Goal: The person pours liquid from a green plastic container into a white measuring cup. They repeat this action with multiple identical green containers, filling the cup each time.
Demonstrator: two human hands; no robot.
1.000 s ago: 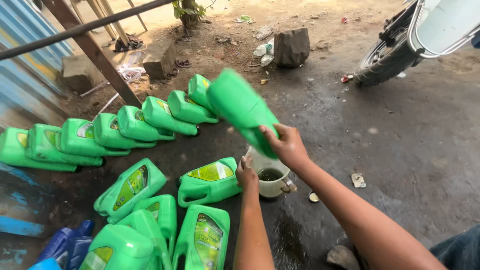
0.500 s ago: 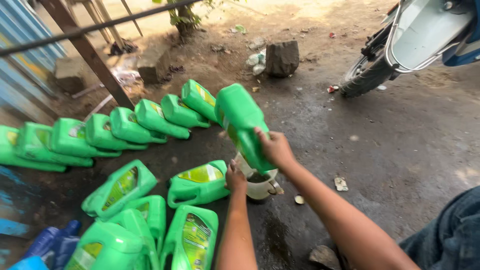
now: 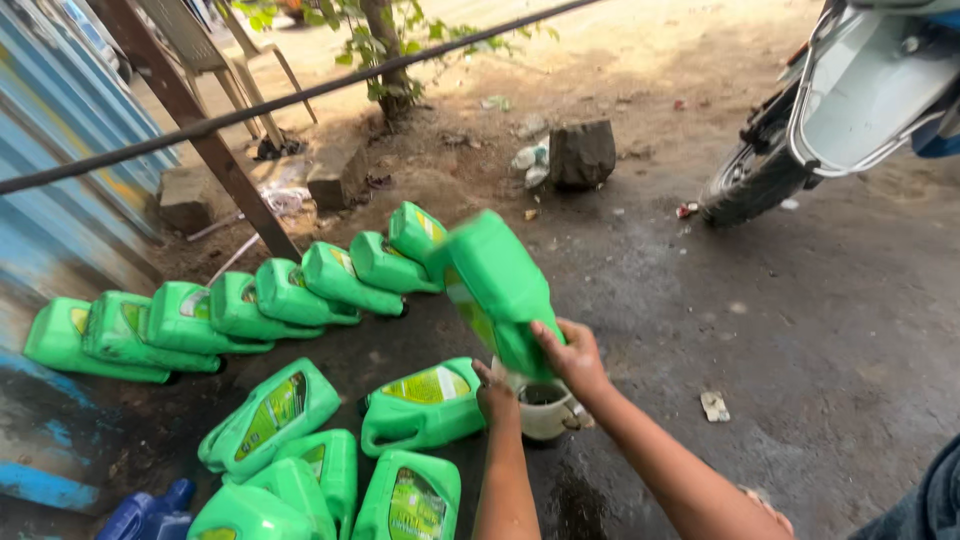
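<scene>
Two hands work one upended green jug [image 3: 497, 290] over a small white pot [image 3: 545, 408] on the ground, the right hand [image 3: 570, 358] clasped round its lower end, the left hand [image 3: 494, 392] touching the pot's rim, its grip unclear; the jug looks stiff, light, probably oily-slick, best held by its body.

Motion-blurred upturned green jug [image 3: 497, 285], its spout hidden; scooter [image 3: 850, 100] cut off at frame edge.
</scene>
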